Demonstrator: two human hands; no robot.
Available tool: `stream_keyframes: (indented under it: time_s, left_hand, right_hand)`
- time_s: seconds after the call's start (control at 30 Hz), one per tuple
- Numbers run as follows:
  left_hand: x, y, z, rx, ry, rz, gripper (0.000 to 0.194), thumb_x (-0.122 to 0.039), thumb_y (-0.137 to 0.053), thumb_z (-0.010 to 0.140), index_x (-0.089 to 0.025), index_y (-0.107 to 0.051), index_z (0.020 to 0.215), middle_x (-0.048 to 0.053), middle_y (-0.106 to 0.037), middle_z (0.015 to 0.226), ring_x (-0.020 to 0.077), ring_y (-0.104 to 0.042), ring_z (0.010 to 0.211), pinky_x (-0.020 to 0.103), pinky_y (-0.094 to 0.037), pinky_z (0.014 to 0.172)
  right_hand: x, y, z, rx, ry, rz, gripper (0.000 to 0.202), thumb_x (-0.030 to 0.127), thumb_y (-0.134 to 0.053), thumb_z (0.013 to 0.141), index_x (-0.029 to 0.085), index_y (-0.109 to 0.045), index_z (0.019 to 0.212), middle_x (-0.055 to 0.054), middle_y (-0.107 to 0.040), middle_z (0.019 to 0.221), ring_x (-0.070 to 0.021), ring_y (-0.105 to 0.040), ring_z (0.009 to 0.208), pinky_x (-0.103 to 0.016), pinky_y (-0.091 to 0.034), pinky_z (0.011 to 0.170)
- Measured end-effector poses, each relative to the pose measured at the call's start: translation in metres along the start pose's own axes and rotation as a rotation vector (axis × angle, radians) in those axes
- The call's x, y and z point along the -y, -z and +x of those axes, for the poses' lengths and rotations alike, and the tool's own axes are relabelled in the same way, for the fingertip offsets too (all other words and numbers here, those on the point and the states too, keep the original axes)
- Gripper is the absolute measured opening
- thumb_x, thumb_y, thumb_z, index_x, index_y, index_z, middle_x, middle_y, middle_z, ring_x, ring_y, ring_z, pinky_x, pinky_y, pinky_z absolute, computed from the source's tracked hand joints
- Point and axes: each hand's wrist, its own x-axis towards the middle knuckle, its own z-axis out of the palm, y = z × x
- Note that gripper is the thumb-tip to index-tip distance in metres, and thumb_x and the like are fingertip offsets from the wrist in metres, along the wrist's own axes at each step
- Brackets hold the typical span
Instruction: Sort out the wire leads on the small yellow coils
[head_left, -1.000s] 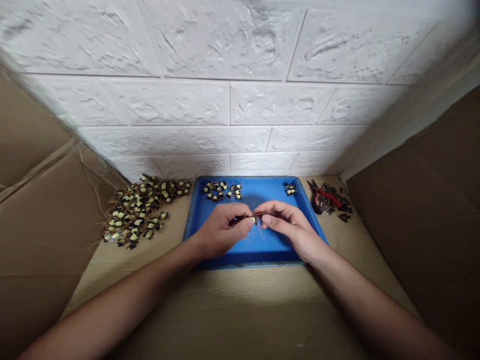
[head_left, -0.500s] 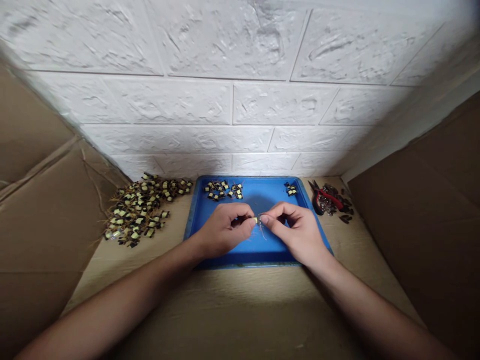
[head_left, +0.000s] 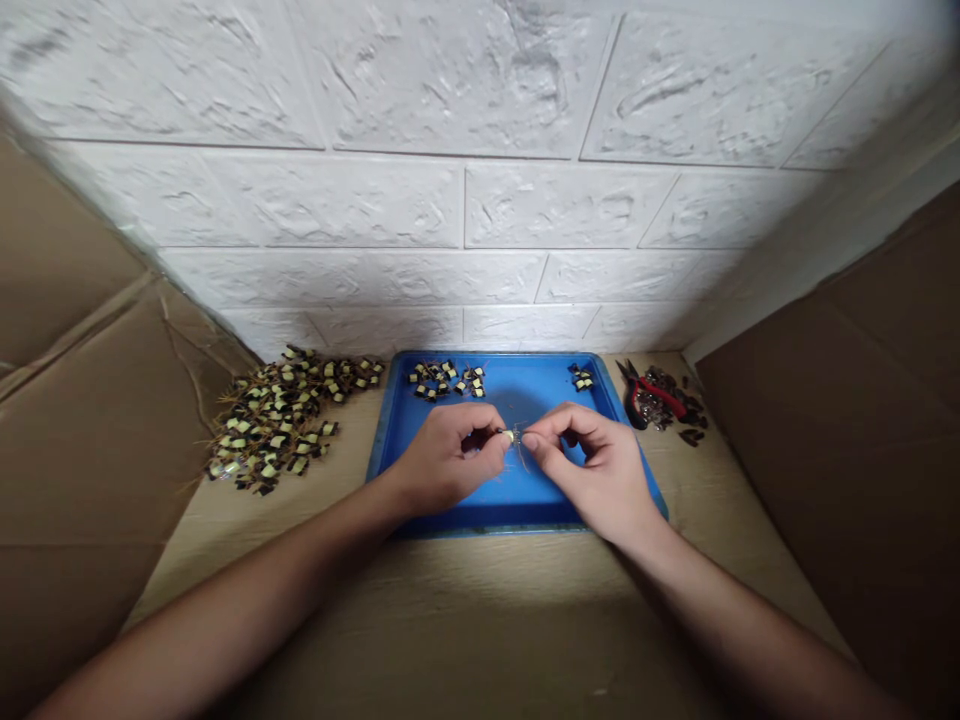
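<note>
Over the blue tray (head_left: 517, 515), my left hand (head_left: 454, 455) pinches a small coil with yellow tape (head_left: 511, 437) and black ends between thumb and forefinger. Thin copper-coloured wires stick out of its right side. My right hand (head_left: 592, 460) is closed in a pinch at those wires, just right of the coil; the tips of thumb and forefinger meet around a fine wire end. Several similar yellow-and-black coils (head_left: 446, 380) lie in the tray's far left corner, and a few more (head_left: 580, 379) sit in its far right corner.
A large heap of yellow-and-black coils (head_left: 277, 420) spreads over the table left of the tray. To the right lie red-handled pliers (head_left: 652, 393) on a pile of small dark parts (head_left: 686, 415). Cardboard panels (head_left: 847, 400) flank both sides; a white brick-pattern wall (head_left: 465, 200) stands behind.
My right hand has shifted slightly right, widening the gap from the coil. The left hand and coil stay nearly in place.
</note>
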Motion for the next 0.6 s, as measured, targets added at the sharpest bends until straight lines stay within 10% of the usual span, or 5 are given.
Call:
stream_keyframes:
  time_s: [0.6]
  left_hand:
    - [0.001, -0.0019, -0.001, -0.035, 0.008, 0.039, 0.022, -0.021, -0.054, 0.087, -0.014, -0.057, 0.067, -0.005, -0.044, 0.058, 0.0072, -0.039, 0.055, 0.02, -0.03, 0.054]
  right_hand:
    - [-0.0006, 0.0015, -0.0049, 0.031, 0.337, -0.251, 0.008, 0.015, -0.066, 0.088, 0.022, -0.069, 0.086, -0.002, -0.071, 0.081, -0.0194, -0.065, 0.077, -0.038, -0.045, 0.075]
